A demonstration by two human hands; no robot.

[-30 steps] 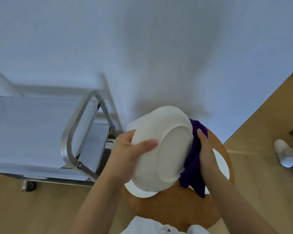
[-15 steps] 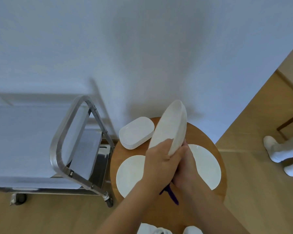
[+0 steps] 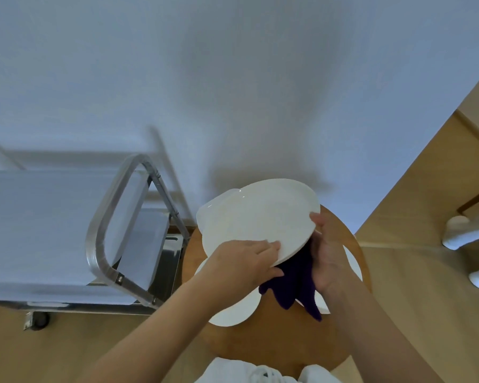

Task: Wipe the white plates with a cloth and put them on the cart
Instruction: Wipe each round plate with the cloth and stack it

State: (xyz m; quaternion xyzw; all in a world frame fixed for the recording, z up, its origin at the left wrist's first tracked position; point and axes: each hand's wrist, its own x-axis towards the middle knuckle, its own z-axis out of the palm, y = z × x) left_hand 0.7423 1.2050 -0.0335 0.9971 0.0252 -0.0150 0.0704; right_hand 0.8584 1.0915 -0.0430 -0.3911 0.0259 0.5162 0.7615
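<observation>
Left hand (image 3: 245, 262) grips the white plate (image 3: 257, 217) by its near rim at frame centre; right hand (image 3: 327, 261) holds the purple cloth (image 3: 296, 283) beneath. Glazed ceramic likely stiff, slippery, breakable: grip opposite rims.

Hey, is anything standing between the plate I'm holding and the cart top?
Only the cart's metal handle rises between the held plate and the cart top; lifting over it looks workable.
</observation>
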